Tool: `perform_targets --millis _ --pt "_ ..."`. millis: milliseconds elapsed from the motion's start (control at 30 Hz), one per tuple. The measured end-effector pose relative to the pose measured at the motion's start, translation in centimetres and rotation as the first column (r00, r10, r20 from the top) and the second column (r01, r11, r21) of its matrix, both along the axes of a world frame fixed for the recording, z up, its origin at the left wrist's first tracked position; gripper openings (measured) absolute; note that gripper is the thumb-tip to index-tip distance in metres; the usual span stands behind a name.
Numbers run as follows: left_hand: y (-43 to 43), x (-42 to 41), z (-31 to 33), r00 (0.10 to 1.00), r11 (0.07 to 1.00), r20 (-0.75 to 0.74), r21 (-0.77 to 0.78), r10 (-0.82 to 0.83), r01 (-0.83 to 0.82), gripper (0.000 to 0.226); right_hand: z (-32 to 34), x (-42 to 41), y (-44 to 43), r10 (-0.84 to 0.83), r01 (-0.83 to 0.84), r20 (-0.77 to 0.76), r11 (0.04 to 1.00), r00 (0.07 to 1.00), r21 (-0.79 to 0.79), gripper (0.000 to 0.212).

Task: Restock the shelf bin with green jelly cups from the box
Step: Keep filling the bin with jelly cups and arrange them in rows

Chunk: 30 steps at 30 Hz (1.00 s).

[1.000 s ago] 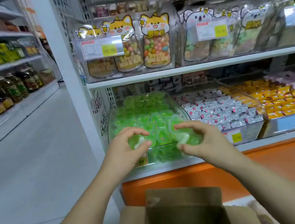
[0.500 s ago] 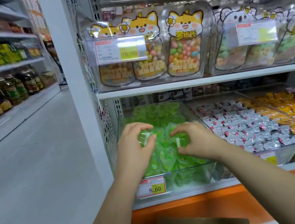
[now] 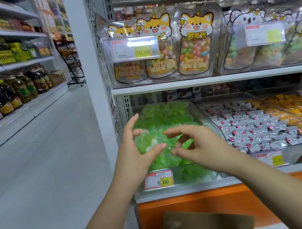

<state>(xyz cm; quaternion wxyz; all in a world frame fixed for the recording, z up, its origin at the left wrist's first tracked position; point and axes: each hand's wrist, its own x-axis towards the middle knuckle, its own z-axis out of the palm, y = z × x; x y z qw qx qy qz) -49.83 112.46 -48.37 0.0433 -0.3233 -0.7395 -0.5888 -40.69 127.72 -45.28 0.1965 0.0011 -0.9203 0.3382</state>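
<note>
1 left hand (image 3: 132, 154), 1 right hand (image 3: 207, 145): fingers (image 3: 133, 122) spread, empty | 1 shelf bin (image 3: 195, 175), green jelly cups (image 3: 165, 112) heaped | 1 box (image 3: 207, 225)

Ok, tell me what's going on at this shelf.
A person is restocking the clear shelf bin with green jelly cups. The left hand and right hand hover side by side over the bin's pile, fingers spread or loosely curled, neither clearly gripping a cup. The bin looks well filled. The cardboard box sits below, at the foot of the shelf.
</note>
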Motion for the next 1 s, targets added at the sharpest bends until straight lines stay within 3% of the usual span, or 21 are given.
perform_targets --millis 133,267,367,433,567,733,900,1000 --pt "-1.1 0.5 0.1 0.961 0.977 0.229 0.182 -0.155 0.114 0.052 -1.2 0.0 -3.3 0.112 -0.114 -0.056 0.993 0.992 -0.037 0.05" --pt "-1.6 1.6 0.1 0.877 0.947 0.387 0.256 -0.284 0.194 0.061 -2.2 -1.3 -4.5 -0.004 -0.015 -0.178 0.995 0.984 -0.102 0.042" --pt "-1.8 1.1 0.7 0.68 0.845 0.561 0.508 -0.472 0.167 0.052 -1.6 -2.1 -4.0 0.035 -0.079 -0.122 0.923 0.992 -0.377 0.031" --pt "-1.9 0.4 0.9 0.6 0.795 0.582 0.586 -0.549 0.159 0.038 -1.2 -2.3 -3.5 0.096 -0.136 -0.103 0.837 0.99 -0.53 0.028" --pt "-1.8 -0.2 0.3 0.665 0.809 0.545 0.565 -0.511 0.159 0.037 -1.3 -2.5 -3.1 0.076 -0.079 -0.028 0.824 0.997 -0.56 0.022" --pt "-1.3 -0.2 -0.3 0.789 0.863 0.525 0.505 -0.319 0.013 0.03 -1.6 -2.3 -4.1 -0.09 0.011 -0.101 0.799 0.991 -0.601 0.027" --pt "-0.8 -0.2 -0.3 0.893 0.911 0.42 0.412 -0.159 -0.032 0.034 -1.9 -1.8 -5.3 -0.121 0.046 -0.18 0.926 0.976 -0.375 0.046" --pt "-0.3 -0.4 -0.5 0.934 0.943 0.347 0.331 -0.087 -0.035 0.034 -2.0 -3.1 -4.8 -0.169 0.104 -0.18 0.94 0.969 -0.325 0.039"
